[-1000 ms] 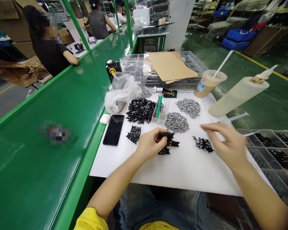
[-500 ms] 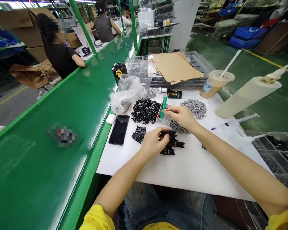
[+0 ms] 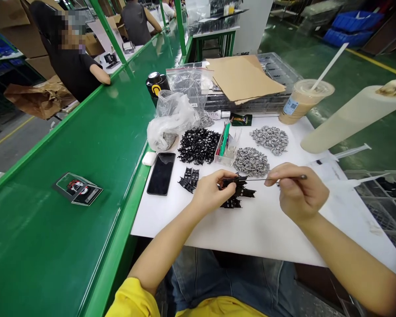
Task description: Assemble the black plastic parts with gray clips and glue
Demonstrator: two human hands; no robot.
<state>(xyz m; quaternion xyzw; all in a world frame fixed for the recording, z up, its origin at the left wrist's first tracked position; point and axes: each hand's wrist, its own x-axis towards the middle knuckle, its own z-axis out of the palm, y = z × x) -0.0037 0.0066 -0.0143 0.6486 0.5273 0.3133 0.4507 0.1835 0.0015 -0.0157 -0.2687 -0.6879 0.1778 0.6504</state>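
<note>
1 black plastic part [image 3: 232, 181] sits pinched in my left hand [image 3: 214, 191], just above a small black pile [image 3: 232, 202] on the white table [image 3: 251, 233]. My right hand [image 3: 298, 191] grips a thin metal pick [image 3: 259, 179], its tip reaching that part. Nearby I see 2 gray heaps of small parts [image 3: 251, 161], a clear tray [image 3: 227, 152] of tools, and a phone [image 3: 160, 173].

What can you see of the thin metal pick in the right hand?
The slender metal pick is a straight, thin grey shaft with a dark end jutting past the right hand. It lies nearly level, pinched in the fingers, its other end reaching the black plastic part in the left hand.
</note>
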